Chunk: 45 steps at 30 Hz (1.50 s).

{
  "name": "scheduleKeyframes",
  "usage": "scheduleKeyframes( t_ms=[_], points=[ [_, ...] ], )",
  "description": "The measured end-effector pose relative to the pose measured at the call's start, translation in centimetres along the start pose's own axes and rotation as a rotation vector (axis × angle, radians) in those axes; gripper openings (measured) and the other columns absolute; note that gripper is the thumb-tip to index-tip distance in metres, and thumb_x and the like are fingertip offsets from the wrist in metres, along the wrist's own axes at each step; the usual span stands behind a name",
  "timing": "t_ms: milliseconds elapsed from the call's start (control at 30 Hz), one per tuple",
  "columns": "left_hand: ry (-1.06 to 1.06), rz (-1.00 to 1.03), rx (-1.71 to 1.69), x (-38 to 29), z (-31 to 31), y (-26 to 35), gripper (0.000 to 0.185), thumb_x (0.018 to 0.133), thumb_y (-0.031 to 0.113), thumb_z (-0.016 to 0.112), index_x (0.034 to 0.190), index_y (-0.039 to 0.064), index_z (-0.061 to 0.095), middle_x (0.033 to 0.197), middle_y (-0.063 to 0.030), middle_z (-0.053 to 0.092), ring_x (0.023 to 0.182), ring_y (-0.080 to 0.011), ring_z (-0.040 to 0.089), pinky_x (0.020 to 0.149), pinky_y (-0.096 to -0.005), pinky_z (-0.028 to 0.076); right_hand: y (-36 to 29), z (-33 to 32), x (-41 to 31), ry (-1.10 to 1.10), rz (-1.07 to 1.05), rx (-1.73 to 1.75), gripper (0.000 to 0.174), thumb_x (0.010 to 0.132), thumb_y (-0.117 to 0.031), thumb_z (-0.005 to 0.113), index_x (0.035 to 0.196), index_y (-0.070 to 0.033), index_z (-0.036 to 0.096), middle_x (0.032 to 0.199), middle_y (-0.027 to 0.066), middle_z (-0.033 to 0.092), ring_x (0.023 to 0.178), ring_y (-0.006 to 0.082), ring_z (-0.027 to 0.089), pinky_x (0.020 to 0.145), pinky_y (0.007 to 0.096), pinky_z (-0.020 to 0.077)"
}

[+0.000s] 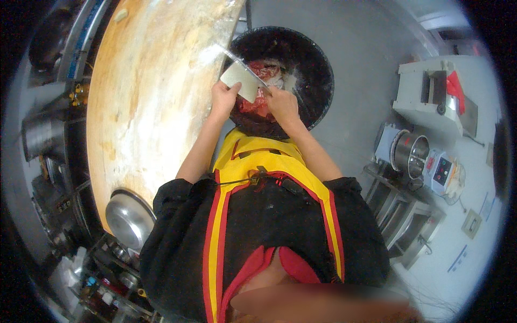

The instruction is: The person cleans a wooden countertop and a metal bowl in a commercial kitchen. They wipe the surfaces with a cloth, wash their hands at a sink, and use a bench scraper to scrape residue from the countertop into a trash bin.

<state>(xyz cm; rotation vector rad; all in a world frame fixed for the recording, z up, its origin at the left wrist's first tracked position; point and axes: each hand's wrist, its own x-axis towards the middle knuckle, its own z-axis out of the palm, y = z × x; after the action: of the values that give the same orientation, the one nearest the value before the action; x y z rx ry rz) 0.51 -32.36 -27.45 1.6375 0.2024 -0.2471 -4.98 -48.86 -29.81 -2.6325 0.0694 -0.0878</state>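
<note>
Over a large black bin (311,97), my left hand (226,99) grips a pale, flat scraper-like piece (236,76) with its thumb on the face. My right hand (282,105) is closed on the end of a long, narrow blade-like tool (248,68), which lies along the upper edge of the pale piece. The tool's far end reaches over the floured wooden table (141,101). Below the hands, inside the bin, red and white material (266,70) shows; what it is cannot be told.
A steel bowl (130,220) sits tilted at the table's near corner. A small pale lump (120,15) lies at the table's far end. On the right stand a mixer with a steel bowl (412,155) and a white machine with a red cloth or glove (455,91) on it.
</note>
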Motion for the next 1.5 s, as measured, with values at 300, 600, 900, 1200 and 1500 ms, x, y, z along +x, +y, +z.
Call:
scheduleKeyframes(
  t_ms=[300, 600, 900, 1200, 1500],
  points=[
    [-0.165, -0.036, -0.007, 1.2, -1.2, 0.4, 0.018, 0.076, 0.005, 0.059, 0.093, -0.001, 0.061, 0.075, -0.0029, 0.061, 0.058, -0.0102, 0.050, 0.053, -0.0249, 0.040, 0.5, -1.7, -0.8, 0.004, 0.070, 0.013, 0.029, 0.086, -0.034, 0.051, 0.080, -0.007, 0.062, 0.068, 0.0202, 0.060, 0.065, 0.0378, 0.060, 0.059, 0.0448, 0.0478],
    [-0.255, -0.240, 0.180, 2.9, -3.0, -0.2, 0.020, 0.069, 0.007, 0.065, 0.088, 0.000, 0.063, 0.071, -0.0045, 0.060, 0.057, -0.0111, 0.049, 0.050, -0.0240, 0.036, 1.2, -4.2, -2.3, -0.055, 0.005, -0.047, 0.027, 0.084, -0.031, 0.054, 0.076, -0.005, 0.058, 0.067, 0.0183, 0.060, 0.064, 0.0358, 0.059, 0.056, 0.0441, 0.0464],
    [-0.158, -0.203, 0.046, 2.3, -2.6, -1.2, 0.022, 0.076, 0.009, 0.061, 0.093, -0.005, 0.062, 0.083, -0.0105, 0.064, 0.073, -0.0172, 0.059, 0.066, -0.0287, 0.045, 0.0, -2.8, -3.5, -0.083, 0.020, -0.055, 0.025, 0.083, -0.028, 0.055, 0.075, -0.005, 0.057, 0.068, 0.0181, 0.061, 0.064, 0.0348, 0.060, 0.056, 0.0431, 0.0479],
    [-0.043, -0.114, 0.293, 2.0, -2.3, -0.9, 0.021, 0.079, 0.006, 0.058, 0.095, -0.006, 0.061, 0.087, -0.0112, 0.064, 0.080, -0.0183, 0.059, 0.071, -0.0307, 0.045, -0.5, -2.7, -3.9, -0.125, -0.055, -0.075, 0.025, 0.083, -0.027, 0.056, 0.074, -0.004, 0.057, 0.066, 0.0174, 0.061, 0.062, 0.0340, 0.061, 0.057, 0.0431, 0.0484],
    [-0.144, -0.045, 0.190, 1.4, -3.2, -2.3, 0.015, 0.078, 0.006, 0.058, 0.090, -0.003, 0.062, 0.074, -0.0050, 0.060, 0.068, -0.0128, 0.055, 0.062, -0.0270, 0.043, -0.5, -1.9, -4.0, -0.138, -0.014, -0.072, 0.021, 0.081, -0.025, 0.057, 0.077, -0.005, 0.059, 0.067, 0.0190, 0.061, 0.063, 0.0345, 0.061, 0.058, 0.0434, 0.0491]
  ],
)
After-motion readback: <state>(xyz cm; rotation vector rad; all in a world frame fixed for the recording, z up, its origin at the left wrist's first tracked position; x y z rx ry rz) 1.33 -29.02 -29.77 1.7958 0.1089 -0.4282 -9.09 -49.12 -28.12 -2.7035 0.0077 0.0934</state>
